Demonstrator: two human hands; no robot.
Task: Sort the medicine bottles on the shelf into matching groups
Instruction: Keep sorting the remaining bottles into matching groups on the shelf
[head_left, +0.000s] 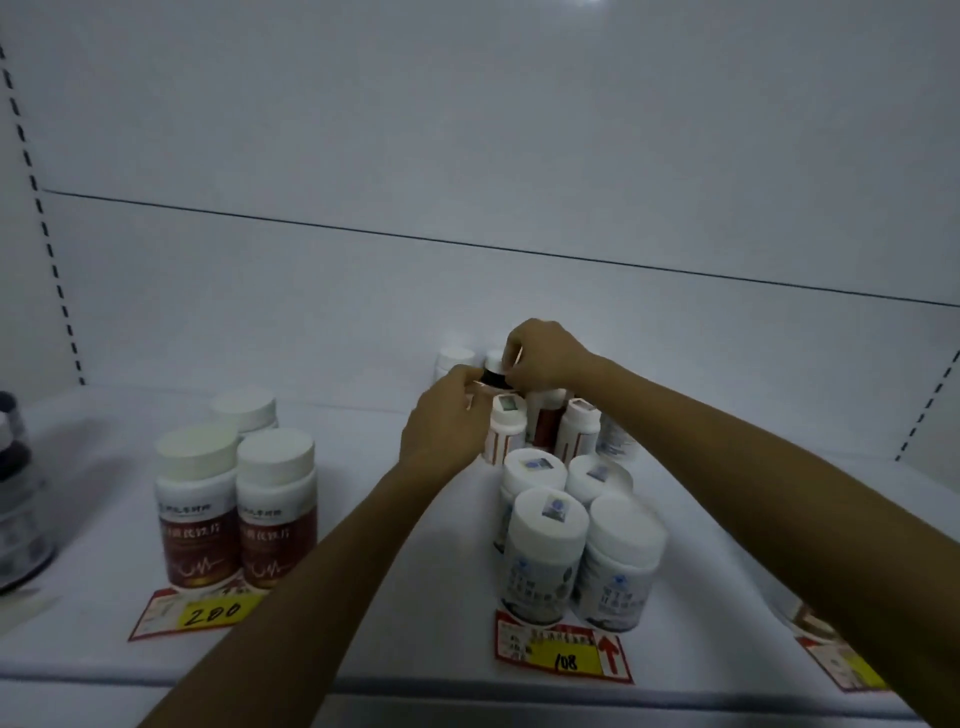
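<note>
I'm looking at a white shelf (363, 519) with a pale grey-white back wall (467, 130) crossed by one thin dark line. At the left, three bottles (234, 514) are showing off-white caps and dark red labels with white lettering and a white pulse line. In front of them a red tag (200, 613) is carrying a yellow patch with black "200". The right bottles (576, 551) are showing white caps and white labels with grey-blue print. Their red tag (563, 654) is showing yellow, black "108" and a red arrow. Between my hands (441, 436) a dark bottle (493, 376) is showing a white cap.
</note>
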